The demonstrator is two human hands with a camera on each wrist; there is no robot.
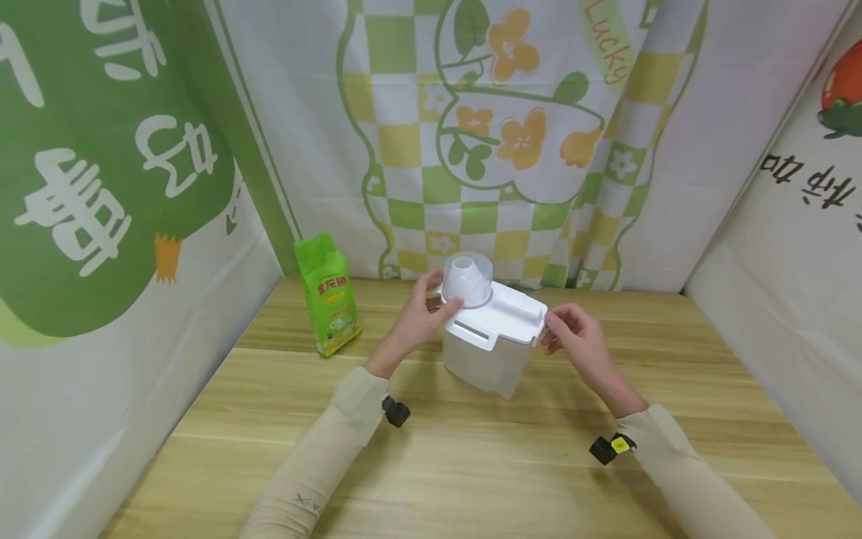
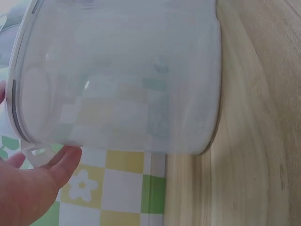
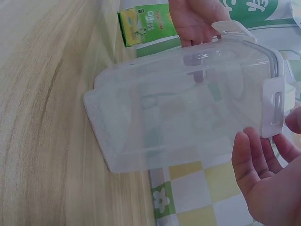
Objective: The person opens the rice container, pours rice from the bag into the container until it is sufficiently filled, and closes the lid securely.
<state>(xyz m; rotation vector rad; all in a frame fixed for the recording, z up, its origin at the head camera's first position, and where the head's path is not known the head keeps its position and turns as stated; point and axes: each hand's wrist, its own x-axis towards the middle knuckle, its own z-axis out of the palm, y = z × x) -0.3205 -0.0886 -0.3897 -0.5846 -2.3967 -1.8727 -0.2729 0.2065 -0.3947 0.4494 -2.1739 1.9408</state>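
Observation:
A translucent plastic storage container (image 1: pixel 481 367) with a white lid (image 1: pixel 515 313) stands on the table in the head view. On the lid's left part sits a clear cup (image 1: pixel 468 281) with a white cone inside. My left hand (image 1: pixel 419 318) grips the lid's left end, its thumb beside the cup; in the left wrist view its fingers reach round a white side latch (image 2: pixel 38 155). At the lid's right end my right hand (image 1: pixel 582 346) pinches the edge. The right wrist view shows those fingers under a latch (image 3: pixel 273 107) and the thumb above it. Through the walls, no contents show.
A green rice bag (image 1: pixel 330 299) stands upright on the wooden table (image 1: pixel 438 479), left of the container. Behind hangs a checkered curtain (image 1: pixel 404 150) close to the table's back edge. Printed cloth walls (image 1: pixel 774 247) flank both sides.

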